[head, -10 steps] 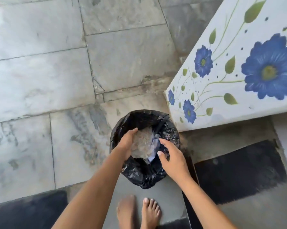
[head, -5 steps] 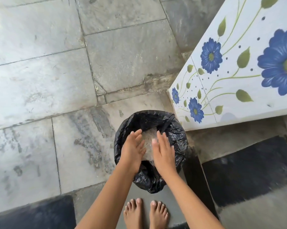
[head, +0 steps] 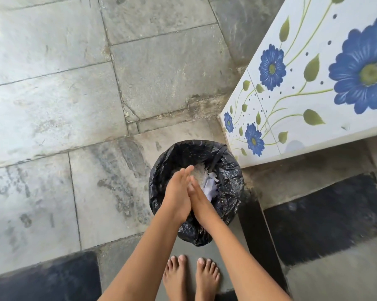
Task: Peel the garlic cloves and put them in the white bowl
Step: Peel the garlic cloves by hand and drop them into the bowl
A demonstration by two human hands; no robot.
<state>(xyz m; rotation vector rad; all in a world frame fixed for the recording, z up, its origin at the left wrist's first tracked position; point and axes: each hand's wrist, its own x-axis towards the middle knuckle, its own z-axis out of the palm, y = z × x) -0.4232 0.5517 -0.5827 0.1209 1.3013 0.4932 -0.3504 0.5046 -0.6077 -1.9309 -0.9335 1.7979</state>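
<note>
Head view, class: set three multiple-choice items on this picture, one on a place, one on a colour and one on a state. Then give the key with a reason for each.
1. Where are the left hand and right hand?
A over the bin
B at the person's sides
C behind the back

2. What colour are the flowers painted on the white surface?
A red
B blue
C pink

3. How do the hands stand?
A each clenched in a fist
B wide apart, palms up
C palms together, fingers straight

Key:
1. A, since both hands sit above the bin's black liner.
2. B, since the petals are blue round yellow-green centres.
3. C, since the palms touch and no grip on anything shows.
</note>
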